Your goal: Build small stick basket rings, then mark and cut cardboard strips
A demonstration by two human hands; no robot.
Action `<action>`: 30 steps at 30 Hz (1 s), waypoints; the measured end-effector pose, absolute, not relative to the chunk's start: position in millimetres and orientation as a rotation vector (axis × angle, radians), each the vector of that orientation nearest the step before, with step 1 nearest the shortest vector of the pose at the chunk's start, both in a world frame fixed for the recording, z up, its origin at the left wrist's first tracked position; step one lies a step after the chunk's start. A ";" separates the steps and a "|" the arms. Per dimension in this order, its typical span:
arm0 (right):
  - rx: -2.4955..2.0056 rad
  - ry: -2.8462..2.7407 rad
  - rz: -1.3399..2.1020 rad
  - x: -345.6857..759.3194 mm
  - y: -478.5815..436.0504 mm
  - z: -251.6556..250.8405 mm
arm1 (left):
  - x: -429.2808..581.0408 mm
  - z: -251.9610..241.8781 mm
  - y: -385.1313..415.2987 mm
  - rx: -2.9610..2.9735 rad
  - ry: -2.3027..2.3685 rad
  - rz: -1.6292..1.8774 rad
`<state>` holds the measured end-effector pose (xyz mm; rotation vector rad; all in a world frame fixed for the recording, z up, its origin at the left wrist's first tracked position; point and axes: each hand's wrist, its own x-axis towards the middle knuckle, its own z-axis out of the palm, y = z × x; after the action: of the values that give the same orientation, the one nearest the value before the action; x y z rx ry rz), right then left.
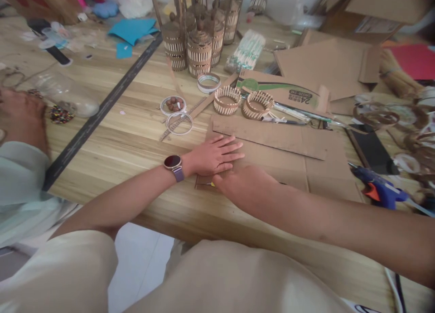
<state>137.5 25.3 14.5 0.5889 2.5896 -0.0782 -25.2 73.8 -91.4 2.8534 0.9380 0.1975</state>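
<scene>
My left hand (217, 156), a watch on its wrist, lies flat with fingers spread on the left part of a brown cardboard sheet (288, 168). Just in front of it, my right hand (243, 184) is closed near the sheet's front left corner. A yellow bit with a slim metal tip (211, 184) pokes out from this fist; the rest of that thin tool is hidden. Across the upper part of the sheet runs a long dark slit or edge (268, 145). Two round slatted rings (227, 101) stand right behind the cardboard.
Wooden slatted lanterns (199, 54) hang in a frame at the back. A blue glue gun (384, 188) lies at the right, beside a dark phone-like slab (372, 150). A long black ruler-like strip (105, 107) crosses the table at the left, near another person's hand (23, 116) and a clear bottle (68, 93).
</scene>
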 end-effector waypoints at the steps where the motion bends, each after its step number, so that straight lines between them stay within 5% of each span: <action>1: 0.616 2.579 -0.104 139.9 24.5 11.7 | -25.3 -91.6 73.8 2.850 0.936 0.205; 30: 0.586 2.599 -0.055 138.9 28.5 5.3 | -25.6 -95.0 74.9 2.845 0.942 0.203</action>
<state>138.9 28.5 5.3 0.5864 2.5991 -0.0548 -25.6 74.9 -95.0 2.8454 0.9418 0.2030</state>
